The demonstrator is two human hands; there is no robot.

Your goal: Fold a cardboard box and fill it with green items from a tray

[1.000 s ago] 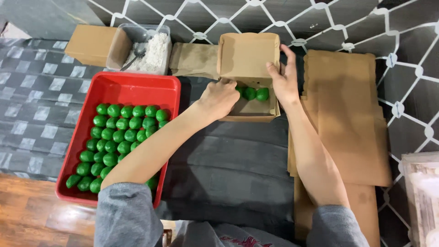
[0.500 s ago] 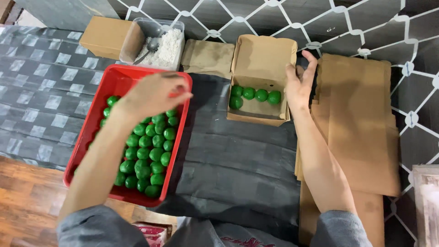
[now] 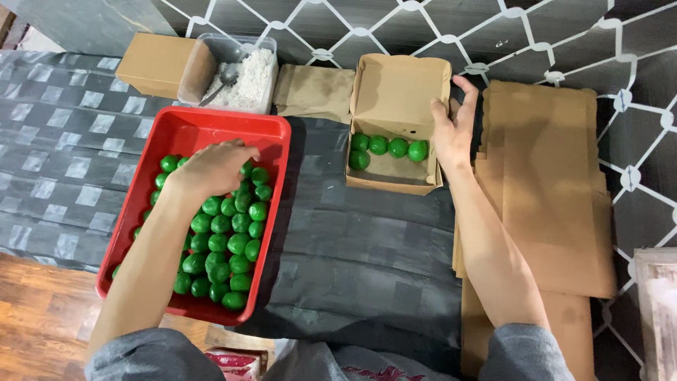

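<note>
On the dark cloth [image 3: 367, 282] that covers the work surface, the biggest thing is the stack of flat brown cardboard sheets [image 3: 550, 190] at the right, lying unfolded and apparently kept within reach of the right arm. Next in size is the red tray [image 3: 176, 130] at the left, its floor crowded with green balls [image 3: 233, 240]; the left hand [image 3: 211, 168] is lowered into the upper part of the tray, palm down, fingers curled over the balls and touching them, though I cannot tell whether it has actually closed on one. The open brown cardboard box [image 3: 398, 92] stands between tray and sheets, its lid tilted up and back; the right hand [image 3: 455, 127] is spread open against its right wall, probably to steady it, and grasps nothing. Five green balls sit in the box, four of them in a row at its back. Behind the tray stand a closed plain brown carton [image 3: 155, 63] and a clear tub of white flakes [image 3: 247, 77] with a spoon [image 3: 224, 76]. No labels show.
</note>
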